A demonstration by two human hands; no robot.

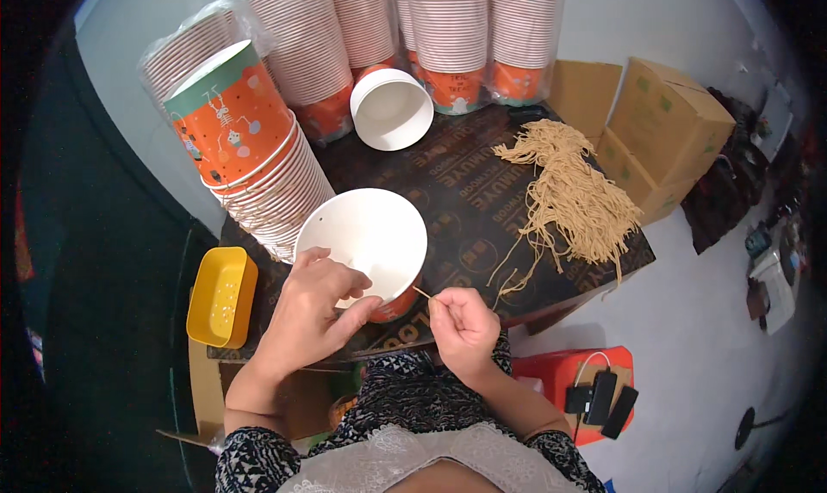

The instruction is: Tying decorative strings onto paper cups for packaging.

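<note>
White inside and orange outside, the round paper bucket [392, 222] stands at the near edge of the dark printed tabletop [465, 183], right before us. Our right hand [465, 329] is closed in a pinch on a thin tan twisted cord [421, 293], its free end at the bucket's right wall. Our left hand [314, 308] is half open, fingers curled over the near rim and into the mouth, thumb apart; whether it grips the wall or any cord inside, we cannot tell.

We judge the step to be threading the cord through the right side; a small hole [321, 220] shows in the opposite wall. The next move seems to call for steadying the bucket, keeping the cord's tip straight, and having our left fingers ready inside to catch it.
</note>
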